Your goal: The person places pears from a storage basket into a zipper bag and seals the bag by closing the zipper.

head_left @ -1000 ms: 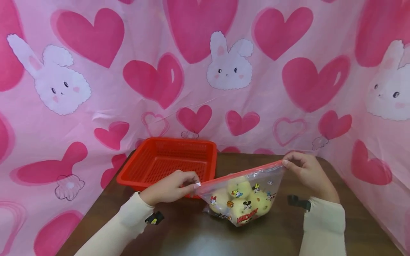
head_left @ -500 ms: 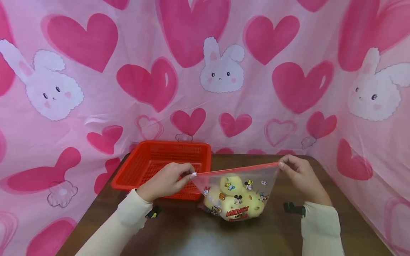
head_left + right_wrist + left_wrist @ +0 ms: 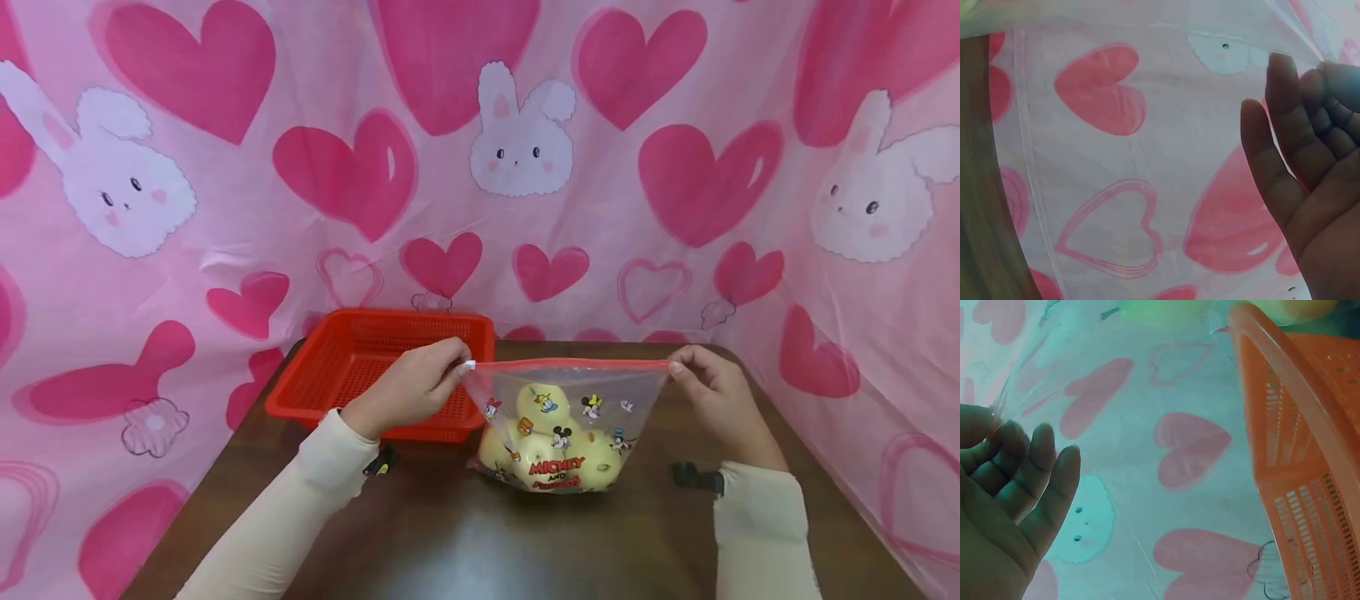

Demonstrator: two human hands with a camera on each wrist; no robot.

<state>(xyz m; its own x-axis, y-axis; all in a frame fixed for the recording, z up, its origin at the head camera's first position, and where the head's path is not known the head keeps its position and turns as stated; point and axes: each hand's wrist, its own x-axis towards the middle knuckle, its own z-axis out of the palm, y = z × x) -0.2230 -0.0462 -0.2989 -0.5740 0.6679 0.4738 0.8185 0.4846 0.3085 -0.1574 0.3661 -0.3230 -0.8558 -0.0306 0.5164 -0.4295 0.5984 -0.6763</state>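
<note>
A clear zip bag [image 3: 498,392] with cartoon prints and a red zip strip [image 3: 570,364] stands on the table, holding several round, pale yellow fruits [image 3: 543,408]. My left hand [image 3: 408,387] pinches the left end of the strip, at the white slider [image 3: 470,365]. At the right end, my right hand [image 3: 720,404] pinches the corner between thumb and finger. The strip is stretched nearly level between them. Both wrist views show clear plastic at the pinching fingertips, with the other fingers of the left hand [image 3: 1016,506] and right hand [image 3: 1329,169] loosely spread.
A red plastic basket [image 3: 300,375] with perforated walls stands behind my left hand, at the table's back left. The brown table [image 3: 420,542] meets a pink cloth [image 3: 607,217] with hearts and rabbits behind and at both sides.
My left hand has risen, so the zip strip, which sloped up to the right, is now nearly level. Both hands keep their pinch. The head view has shifted slightly.
</note>
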